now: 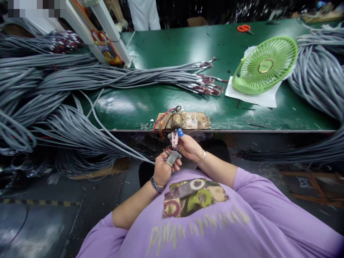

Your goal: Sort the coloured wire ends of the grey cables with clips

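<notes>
My left hand (164, 168), with a grey cover on its thumb, is closed round the end of a grey cable (143, 157). Thin coloured wires (167, 150) fan out above that thumb. Close beside it, my right hand (189, 147) pinches a small pale pink two-armed tool (174, 140), whose exact kind I cannot make out. A blue cover wraps one of the right hand's fingertips. Both hands are in front of the table edge, just below a wooden block (200, 120) that has red and black leads on it.
Grey cable bundles (88, 77) cover the left side, their stripped ends lying mid-table. A green fan (266, 66) stands on white paper at the right, beside coiled cables (317, 79). Orange-handled scissors (244, 28) lie far back. A white post (113, 32) rises at left; a person stands behind the table.
</notes>
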Available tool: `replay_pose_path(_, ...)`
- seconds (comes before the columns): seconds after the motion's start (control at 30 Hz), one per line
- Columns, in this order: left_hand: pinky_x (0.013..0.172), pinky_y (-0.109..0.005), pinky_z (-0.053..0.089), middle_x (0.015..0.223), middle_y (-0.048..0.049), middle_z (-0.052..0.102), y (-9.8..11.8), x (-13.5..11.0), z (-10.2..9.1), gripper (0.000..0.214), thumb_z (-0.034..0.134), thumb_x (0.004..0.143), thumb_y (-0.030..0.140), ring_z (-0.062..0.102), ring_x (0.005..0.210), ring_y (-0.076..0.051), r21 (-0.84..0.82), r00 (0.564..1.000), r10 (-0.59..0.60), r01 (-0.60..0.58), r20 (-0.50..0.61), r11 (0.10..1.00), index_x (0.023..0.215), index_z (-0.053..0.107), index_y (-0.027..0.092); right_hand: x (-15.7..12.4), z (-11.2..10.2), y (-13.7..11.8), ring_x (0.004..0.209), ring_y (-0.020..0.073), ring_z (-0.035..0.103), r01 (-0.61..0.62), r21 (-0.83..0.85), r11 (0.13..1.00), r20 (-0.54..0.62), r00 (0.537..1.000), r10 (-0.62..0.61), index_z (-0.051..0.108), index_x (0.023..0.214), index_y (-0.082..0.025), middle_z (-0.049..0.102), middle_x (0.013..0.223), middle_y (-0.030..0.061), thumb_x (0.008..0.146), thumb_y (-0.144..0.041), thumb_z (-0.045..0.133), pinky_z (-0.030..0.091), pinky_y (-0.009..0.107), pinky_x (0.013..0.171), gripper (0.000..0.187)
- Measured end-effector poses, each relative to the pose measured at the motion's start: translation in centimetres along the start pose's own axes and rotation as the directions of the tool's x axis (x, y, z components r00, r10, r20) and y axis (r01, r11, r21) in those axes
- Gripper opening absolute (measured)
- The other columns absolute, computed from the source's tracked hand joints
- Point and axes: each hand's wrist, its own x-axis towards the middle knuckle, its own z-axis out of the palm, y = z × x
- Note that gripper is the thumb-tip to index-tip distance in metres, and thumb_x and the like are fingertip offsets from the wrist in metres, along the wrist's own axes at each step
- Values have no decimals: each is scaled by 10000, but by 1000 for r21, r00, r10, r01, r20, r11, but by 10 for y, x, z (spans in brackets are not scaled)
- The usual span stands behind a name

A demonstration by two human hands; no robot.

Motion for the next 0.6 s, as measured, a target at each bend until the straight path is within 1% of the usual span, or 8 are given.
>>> replay_pose_path(0.07, 366, -198, 300, 464, -18, 603, 0, 0, -1, 382, 574, 846, 455, 495, 366, -84, -1, 1000, 8, -8, 8, 1000, 612, 638, 159, 0, -3, 1, 574, 88, 497, -32, 8, 999, 23, 999, 32, 685, 796, -140, 608, 661, 11, 774, -601, 630, 387, 204, 529, 464)
replay_pose_path(0.2, 364, -194, 309, 501, -16, 620, 0, -6, -4, 334, 585, 846, 430, 506, 379, -84, -49, 1000, 10, -10, 14, 999, 662, 647, 158, -3, -9, -1, 596, 106, 524, -141, 1, 990, 80, 987, 140, 683, 860, -155, 626, 704, 31, 810, -682, 510, 419, 213, 541, 556)
replay_pose_path(0.27, 377, -193, 339, 544, -16, 640, -2, -9, -6, 299, 592, 847, 417, 524, 397, -84, -69, 1000, 17, -16, 11, 998, 709, 654, 159, -5, -10, -4, 591, 106, 520, -184, -13, 983, 105, 977, 184, 677, 872, -158, 632, 725, 36, 828, -693, 464, 425, 217, 546, 578)
replay_pose_path(0.33, 393, -193, 374, 592, -15, 661, -3, -12, -8, 263, 607, 841, 407, 546, 417, -86, -76, 999, 39, -40, -20, 996, 759, 657, 162, -6, -10, -6, 597, 106, 521, -202, -27, 979, 122, 971, 204, 674, 889, -159, 643, 758, 41, 850, -674, 445, 427, 221, 552, 565)
replay_pose_path(0.43, 404, -186, 404, 623, -13, 671, -6, -12, -11, 246, 621, 829, 398, 560, 435, -83, -49, 989, 106, -112, -103, 993, 775, 658, 161, -7, -7, -9, 627, 106, 537, -165, -48, 985, 126, 977, 170, 674, 908, -159, 649, 783, 39, 874, -565, 510, 428, 219, 569, 439)
replay_pose_path(0.5, 415, -178, 417, 630, -14, 671, -7, -9, -13, 241, 618, 830, 384, 565, 446, -78, 0, 979, 154, -156, -135, 988, 767, 660, 156, -7, -6, -8, 630, 102, 538, -109, -64, 992, 112, 987, 116, 673, 885, -159, 634, 741, 22, 847, -477, 597, 419, 211, 570, 329)
replay_pose_path(0.53, 422, -176, 424, 636, -14, 672, -8, -8, -13, 231, 615, 831, 372, 568, 451, -77, 27, 975, 174, -172, -140, 985, 769, 662, 154, -7, -5, -8, 624, 100, 534, -80, -78, 994, 105, 991, 88, 671, 868, -157, 623, 716, 14, 824, -461, 630, 413, 210, 566, 309)
replay_pose_path(0.6, 430, -172, 433, 645, -12, 675, -7, -4, -12, 198, 610, 832, 340, 575, 460, -77, 83, 967, 210, -200, -143, 976, 791, 666, 154, -8, -6, -5, 597, 95, 511, 7, -138, 990, 79, 997, 4, 668, 836, -151, 601, 671, 4, 788, -497, 658, 395, 212, 553, 350)
